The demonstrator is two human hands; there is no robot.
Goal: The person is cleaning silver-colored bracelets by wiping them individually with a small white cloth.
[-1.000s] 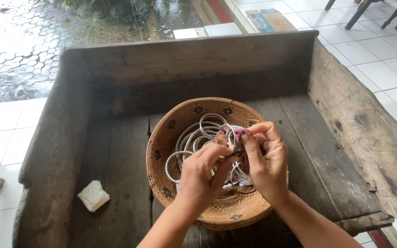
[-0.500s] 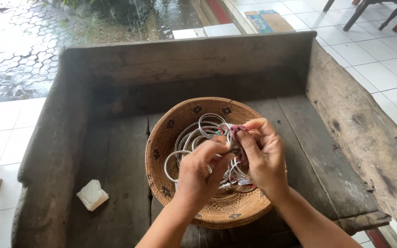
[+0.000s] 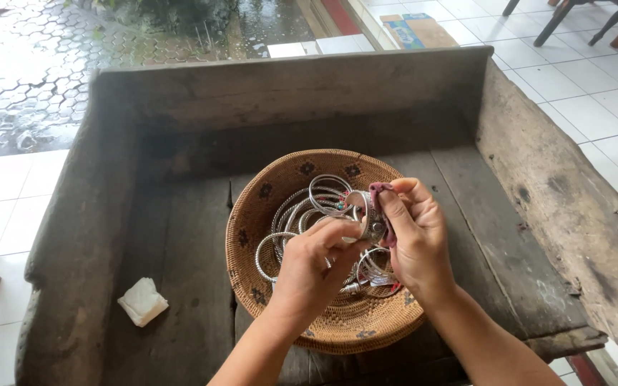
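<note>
Both hands grasp a silver bangle (image 3: pixel 368 214) over the basket (image 3: pixel 266 214): left hand (image 3: pixel 317 259) should steady it while right hand (image 3: pixel 413 236) rubs firmly with the cloth (image 3: pixel 380 191).

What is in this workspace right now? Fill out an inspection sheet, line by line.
Surface: worn dark wooden trough with raised sides and plank bottom.
Job's things: wide silver bangle held between both hands; small dark red cloth pressed on it; woven basket under the hands holding many silver bangles.
Clutter: folded white cloth on the trough bottom, left of the basket.
Hands: left hand grips the bangle; right hand holds the red cloth against it.
Cables: nothing seen.
Surroundings: white tiled floor, wet paving stones beyond, chair legs top right.
</note>
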